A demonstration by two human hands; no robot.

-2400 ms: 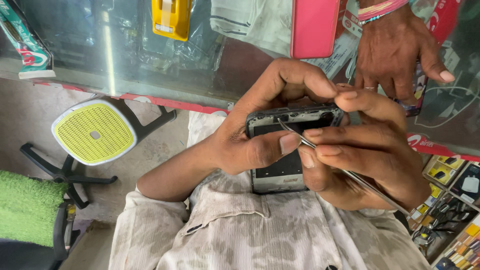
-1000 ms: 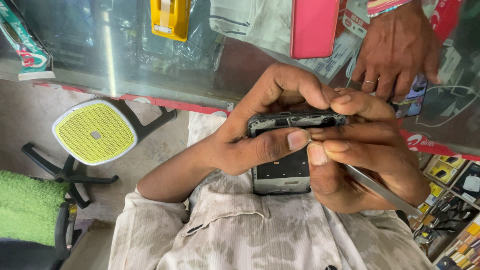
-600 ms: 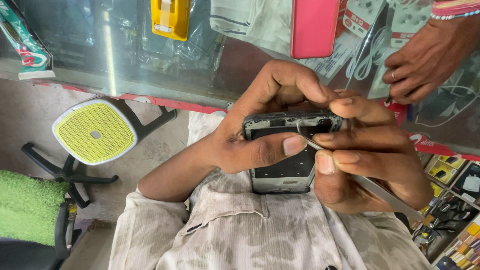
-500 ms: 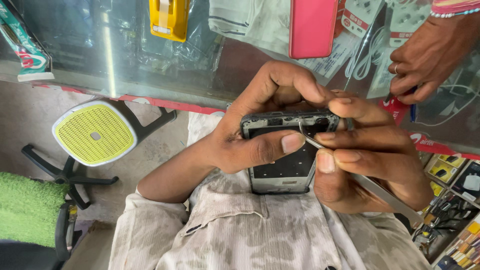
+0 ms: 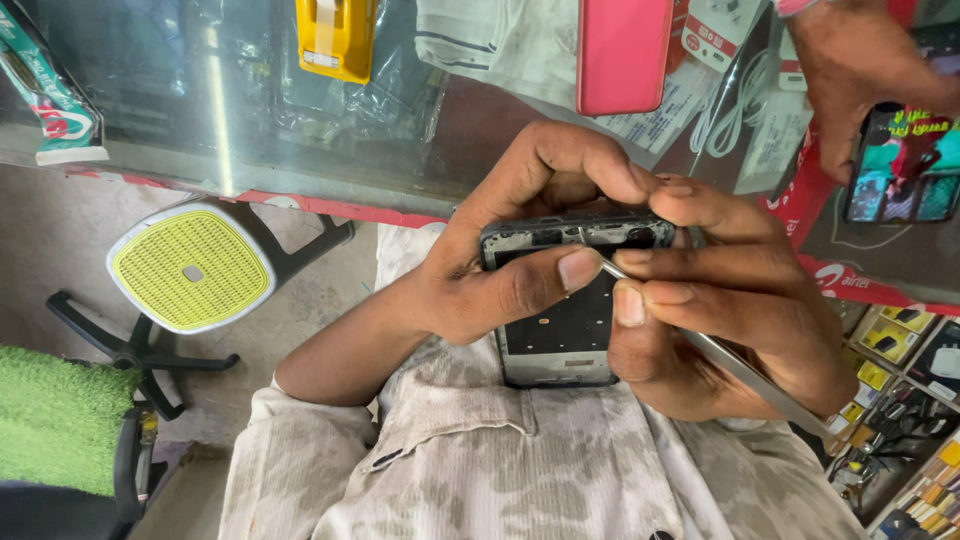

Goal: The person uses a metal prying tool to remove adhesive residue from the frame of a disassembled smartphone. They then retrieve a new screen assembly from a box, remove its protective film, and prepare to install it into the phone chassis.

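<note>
Pinching thin metal tweezers [image 5: 740, 365] between thumb and forefinger of right hand [image 5: 730, 310], tip set against top edge of opened phone [image 5: 565, 300], just beside left thumbnail. Left hand [image 5: 510, 250] wrapped round phone, thumb pressed across its face, fingers curled behind upper edge; phone held upright over lap, above beige shirt [image 5: 520, 470], close below glass counter [image 5: 250, 110]. Phone likely light and stiff but fragile with inner frame exposed; best held by side edges as now, not by bare middle. Tweezers slim, rigid, probably slippery; grip near the tip gives control. Farther out: pink phone [image 5: 622, 55] and yellow gadget [image 5: 335, 35] on counter, another person's hand [image 5: 860, 70] at top right by a lit phone screen [image 5: 900, 165], green-seated stool [image 5: 190, 265] on floor at left. Against earlier frames: both hands kept same hold, tweezers tip shifted slightly along top edge, other person's hand moved right and up from resting flat on counter.
</note>
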